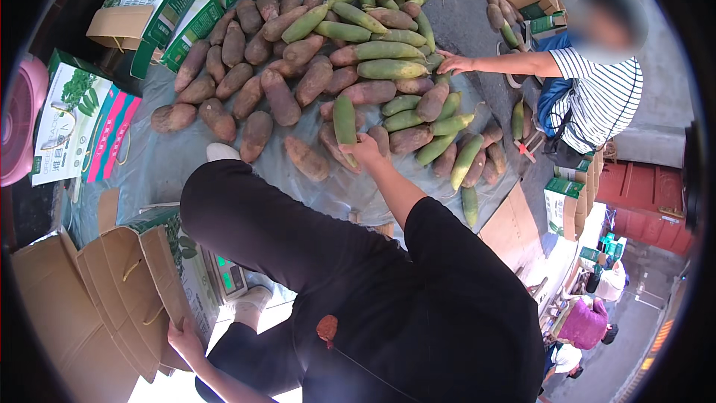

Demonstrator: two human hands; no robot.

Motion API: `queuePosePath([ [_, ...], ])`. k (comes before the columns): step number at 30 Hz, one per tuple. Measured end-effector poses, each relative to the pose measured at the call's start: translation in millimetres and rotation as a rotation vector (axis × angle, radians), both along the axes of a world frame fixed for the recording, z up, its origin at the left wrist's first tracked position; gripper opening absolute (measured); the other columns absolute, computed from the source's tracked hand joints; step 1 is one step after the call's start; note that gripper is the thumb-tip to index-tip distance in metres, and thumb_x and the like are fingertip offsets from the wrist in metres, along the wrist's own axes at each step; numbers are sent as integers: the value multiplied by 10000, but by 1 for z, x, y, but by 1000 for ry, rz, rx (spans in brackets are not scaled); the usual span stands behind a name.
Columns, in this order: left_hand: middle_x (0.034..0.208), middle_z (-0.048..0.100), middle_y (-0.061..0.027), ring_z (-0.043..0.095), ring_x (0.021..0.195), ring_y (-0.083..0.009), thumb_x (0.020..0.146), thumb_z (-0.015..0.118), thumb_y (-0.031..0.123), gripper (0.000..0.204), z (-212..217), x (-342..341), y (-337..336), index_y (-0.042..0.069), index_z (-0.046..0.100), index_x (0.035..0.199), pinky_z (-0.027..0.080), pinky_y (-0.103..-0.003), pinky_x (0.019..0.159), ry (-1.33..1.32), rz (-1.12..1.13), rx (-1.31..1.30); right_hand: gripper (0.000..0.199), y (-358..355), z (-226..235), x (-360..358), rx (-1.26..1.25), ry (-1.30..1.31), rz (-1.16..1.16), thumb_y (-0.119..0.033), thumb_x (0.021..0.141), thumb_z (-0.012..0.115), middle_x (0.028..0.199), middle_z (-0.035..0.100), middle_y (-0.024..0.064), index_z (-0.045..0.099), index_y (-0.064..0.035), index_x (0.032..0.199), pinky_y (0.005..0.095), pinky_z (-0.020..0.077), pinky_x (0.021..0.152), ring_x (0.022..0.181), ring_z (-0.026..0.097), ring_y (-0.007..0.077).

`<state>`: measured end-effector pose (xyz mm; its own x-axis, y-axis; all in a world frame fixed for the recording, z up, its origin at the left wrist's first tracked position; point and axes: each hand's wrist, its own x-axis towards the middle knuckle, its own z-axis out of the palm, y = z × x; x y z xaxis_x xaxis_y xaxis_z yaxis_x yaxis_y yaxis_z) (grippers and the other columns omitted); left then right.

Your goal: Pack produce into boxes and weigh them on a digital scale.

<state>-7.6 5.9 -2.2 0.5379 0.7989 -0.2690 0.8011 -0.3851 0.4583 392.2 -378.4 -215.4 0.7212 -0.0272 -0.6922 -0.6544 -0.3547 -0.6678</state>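
My right hand (363, 151) is closed round the lower end of a long green radish (344, 121), holding it upright at the near side of the pile. Around it lie more green radishes (391, 69) and many brownish-red, soil-covered roots (280, 97) on a plastic sheet. Down at the lower left, my left hand (186, 340) grips the edge of an open cardboard box (159, 272) with its flaps folded out. What lies inside that box is hidden. A scale (228, 276) with a lit green display sits beside the box, partly covered by it.
Printed green-and-white boxes (153, 4) stand at the upper left, near a pink plastic fan-like object (21, 119). Across the pile, a seated person in a striped shirt (600, 89) reaches a hand to the radishes. Flat cardboard (514, 227) lies at right; other people work farther off.
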Motion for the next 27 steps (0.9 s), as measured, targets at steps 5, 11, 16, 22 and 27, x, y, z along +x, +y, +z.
queuePosePath([
  [5,878,648,-219,633,811,-329,779,543,63,279,0,2,-3,-63,598,1022,463,-394,765,6,-7,12,524,5,-3,0,-76,-3,34,-184,659,791,988,641,108,576,-2,1101,323,488,754,872,616,192],
  [11,865,629,-232,601,848,-401,771,570,156,281,13,24,-10,32,633,1016,469,-429,730,336,64,96,318,-15,-32,13,185,126,89,-169,786,692,870,645,72,582,-45,1057,335,509,634,754,637,199],
  [16,870,627,-205,594,848,-387,781,582,114,225,0,9,-2,64,637,993,468,-440,738,241,3,159,393,49,81,48,270,-202,508,-76,769,672,1004,613,31,576,-31,1148,280,436,804,899,554,128],
  [22,865,640,-154,612,830,-345,788,596,109,186,10,1,-21,84,637,969,483,-429,726,187,21,180,518,184,254,43,512,-637,1060,6,736,661,1052,523,24,507,-2,1230,255,425,838,949,513,125],
  [27,872,634,-154,609,834,-349,809,555,113,193,13,-5,-19,104,624,989,482,-440,726,263,-38,235,529,299,329,-25,525,-1081,1645,-84,659,710,980,548,108,556,-19,1161,339,439,834,955,540,251],
])
